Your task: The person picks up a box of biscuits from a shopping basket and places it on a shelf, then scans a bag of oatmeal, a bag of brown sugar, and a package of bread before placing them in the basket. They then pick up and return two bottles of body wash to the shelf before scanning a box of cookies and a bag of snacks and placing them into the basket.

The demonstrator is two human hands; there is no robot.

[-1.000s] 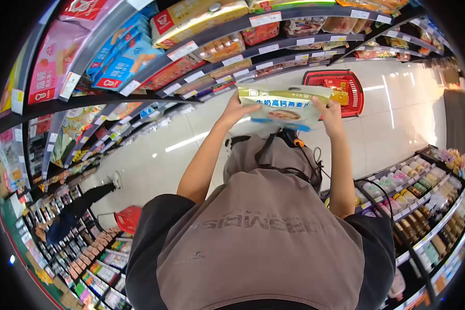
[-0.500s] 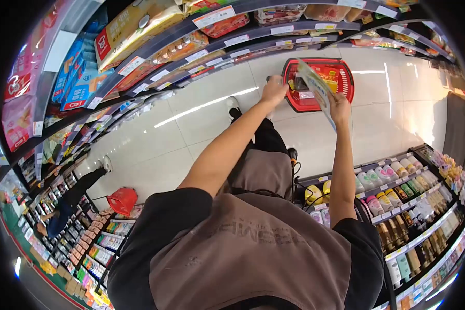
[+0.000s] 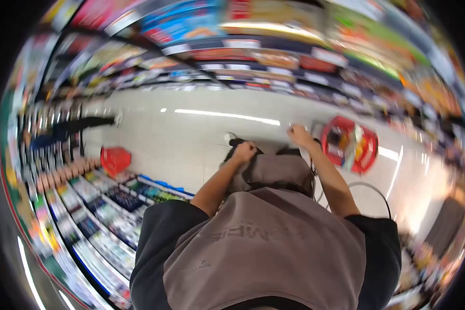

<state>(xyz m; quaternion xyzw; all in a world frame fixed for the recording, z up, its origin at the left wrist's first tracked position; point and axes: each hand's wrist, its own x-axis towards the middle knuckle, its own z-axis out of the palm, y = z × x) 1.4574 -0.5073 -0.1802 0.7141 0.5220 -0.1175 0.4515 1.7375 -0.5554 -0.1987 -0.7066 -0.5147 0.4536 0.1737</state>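
Note:
My left hand [image 3: 244, 151] is in front of my apron [image 3: 263, 227], near my waist, its fingers curled in. Further right, my right hand [image 3: 299, 135] reaches forward over the floor with curled fingers, just left of the red basket [image 3: 371, 160]. Whether either hand holds anything is too blurred to tell. The basket stands on the floor and holds several packages, with a pale green and white packet [image 3: 352, 150] on the right side among them.
Shelves of packaged goods [image 3: 274, 20] run along the top. Lower shelves [image 3: 98, 206] fill the bottom left. Another red basket [image 3: 115, 160] stands at the left, near another person [image 3: 62, 132]. A dark cable [image 3: 372, 187] curves at my right.
The view has swung round. The packet that was in my right hand now lies in the basket. Both hands have drawn back toward my body, and the basket appears further right.

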